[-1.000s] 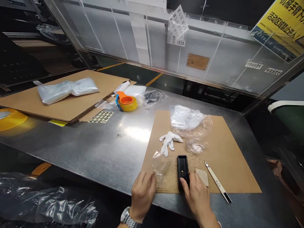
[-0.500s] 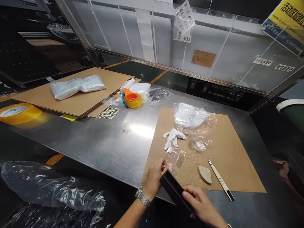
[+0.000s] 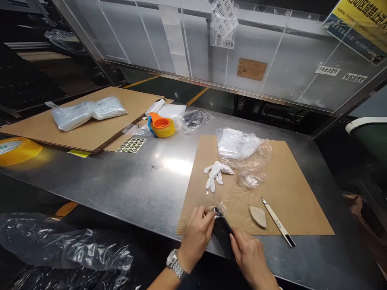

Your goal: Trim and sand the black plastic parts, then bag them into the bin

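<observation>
From the black tray [image 3: 223, 234] at my fingertips, a white glove [image 3: 216, 175] lies at 12 o'clock, with a crumpled clear bag [image 3: 242, 147] beyond it at 1 o'clock. At 2 o'clock sit a beige wedge-shaped pad [image 3: 258, 216] and a scalpel-style knife marked A26 [image 3: 278, 221]. The tape dispenser [image 3: 161, 125], at 11 o'clock, stands past the round-sticker sheet [image 3: 131, 145]; 2 filled plastic bags [image 3: 89, 112] rest on stacked cardboard [image 3: 99, 133] at 10 o'clock. A flat cardboard sheet [image 3: 290, 181] covers part of the shiny metal table [image 3: 127, 185], and a translucent panel [image 3: 199, 52] slants behind. The tray is long, narrow and dark, tilted over the table's near edge, its far end under clear film [image 3: 220, 207]. My left hand [image 3: 196, 231] has thumb and fingertips pinched on the film there; my right hand's [image 3: 249, 249] thumb and fingers clamp the tray's right side.
</observation>
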`<state>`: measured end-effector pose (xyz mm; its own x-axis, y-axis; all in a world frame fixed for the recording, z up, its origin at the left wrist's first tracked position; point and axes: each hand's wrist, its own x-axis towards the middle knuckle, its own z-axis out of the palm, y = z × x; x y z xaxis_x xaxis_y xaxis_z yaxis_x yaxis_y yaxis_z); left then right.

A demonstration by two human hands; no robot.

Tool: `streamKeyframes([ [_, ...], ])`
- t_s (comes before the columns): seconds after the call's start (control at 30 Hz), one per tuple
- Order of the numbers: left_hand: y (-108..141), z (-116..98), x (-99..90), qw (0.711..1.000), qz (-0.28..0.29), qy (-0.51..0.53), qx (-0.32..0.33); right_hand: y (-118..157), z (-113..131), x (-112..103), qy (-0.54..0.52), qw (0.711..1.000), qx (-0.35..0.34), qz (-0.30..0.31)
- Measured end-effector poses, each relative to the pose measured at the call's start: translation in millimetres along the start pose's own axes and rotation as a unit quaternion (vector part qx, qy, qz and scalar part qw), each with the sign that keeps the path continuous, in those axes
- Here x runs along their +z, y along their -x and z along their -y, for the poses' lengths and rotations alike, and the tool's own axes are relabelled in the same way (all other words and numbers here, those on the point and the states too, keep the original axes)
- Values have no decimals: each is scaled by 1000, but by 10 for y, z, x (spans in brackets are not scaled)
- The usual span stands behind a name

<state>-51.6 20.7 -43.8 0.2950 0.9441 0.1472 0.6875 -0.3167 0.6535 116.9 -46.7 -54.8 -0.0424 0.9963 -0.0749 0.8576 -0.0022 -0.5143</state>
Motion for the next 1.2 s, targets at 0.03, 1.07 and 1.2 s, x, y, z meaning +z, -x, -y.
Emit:
streamKeyframes([
  [0.03, 20, -31, 4, 999, -10, -32, 39, -10, 7, 8, -4, 1000, -16, -8],
  [1.07, -310, -1419, -299, 921, 126, -6, 369, 524, -4, -1564, -95, 995, 30, -21],
  [1.2, -369, -1856, -178, 884, 142, 114, 431, 847, -189, -1663, -429, 893, 80, -111],
])
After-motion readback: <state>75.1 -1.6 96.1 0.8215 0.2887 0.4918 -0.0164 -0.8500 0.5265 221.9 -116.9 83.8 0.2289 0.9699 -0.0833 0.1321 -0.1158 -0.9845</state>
